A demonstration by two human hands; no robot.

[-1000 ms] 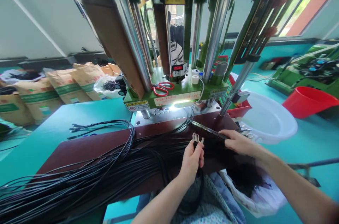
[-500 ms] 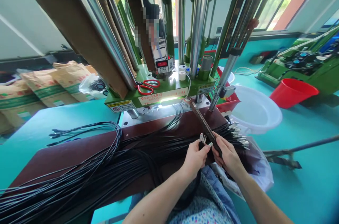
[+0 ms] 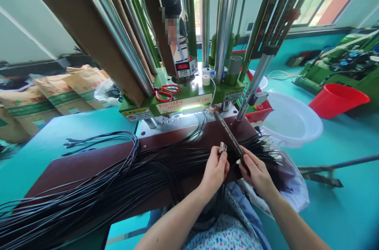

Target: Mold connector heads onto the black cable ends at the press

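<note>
My left hand (image 3: 215, 171) is closed around a small bunch of black cables whose metal connector ends (image 3: 222, 147) stick up above the fingers. My right hand (image 3: 257, 172) is closed on one cable with a metal tip (image 3: 238, 161) and also grips a long dark metal bar (image 3: 229, 135) that slants up toward the machine. Both hands sit over the brown work board (image 3: 89, 161). A big mass of black cables (image 3: 97, 194) lies across the board to the left. More cable ends with metal tips (image 3: 271, 151) fan out to the right.
A green press machine (image 3: 189, 98) with chrome columns rises straight ahead, red scissors (image 3: 166, 92) on its base. A white basin (image 3: 291, 120) and a red tub (image 3: 337, 100) stand right. Paper sacks (image 3: 44, 102) line the left. A white bag (image 3: 291, 191) hangs by my right arm.
My right hand came in from the right with the metal bar and joined my left hand. It has drawn one connector away from the bunch. The view moved closer to the machine.
</note>
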